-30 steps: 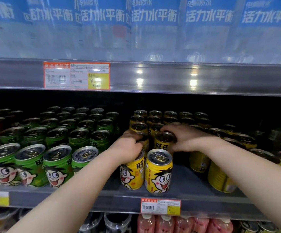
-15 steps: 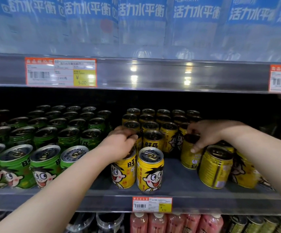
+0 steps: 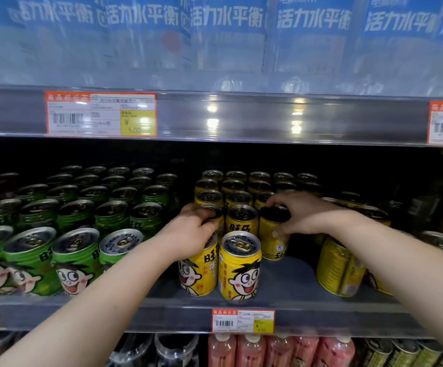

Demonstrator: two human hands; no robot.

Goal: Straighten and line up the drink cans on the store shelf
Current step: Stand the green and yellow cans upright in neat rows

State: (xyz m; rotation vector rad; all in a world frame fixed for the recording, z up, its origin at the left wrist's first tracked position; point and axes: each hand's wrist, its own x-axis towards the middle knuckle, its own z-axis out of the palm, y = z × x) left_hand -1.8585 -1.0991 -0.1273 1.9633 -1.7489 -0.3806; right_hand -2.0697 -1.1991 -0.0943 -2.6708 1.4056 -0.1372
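Store shelving fills the head view, with blue-labelled bottles (image 3: 228,35) on the tier above and pink bottles (image 3: 249,350) below. A small price tag (image 3: 243,320) on the lip of the middle shelf (image 3: 294,295) serves as the marker.

Half a second ago the right hand (image 3: 302,215) was over a can standing off to the right, with a gap between it and the rows. Now that right-hand can (image 3: 270,242) stands up and slightly right of the tag, just beside the middle can of the second row (image 3: 241,221). The left hand (image 3: 192,234) has stayed where it was.

The right hand arches over the right-hand can, fingertips on the far rim and thumb pressed on the near side, clamped on its top. The left hand sits up and left of the tag, its fingers curled over the rim of the left-hand can (image 3: 213,211) in the second row, while the palm covers the lid of the front can below it.

The yellow cans (image 3: 258,178) run back in rows straight above the tag. The front pair (image 3: 240,271) stands upright, cartoon faces forward. The right-hand can shows small print instead of a face. Further right of the tag, a leaning can (image 3: 338,268) tips out of line. Green cans (image 3: 74,260) stand left of the tag.
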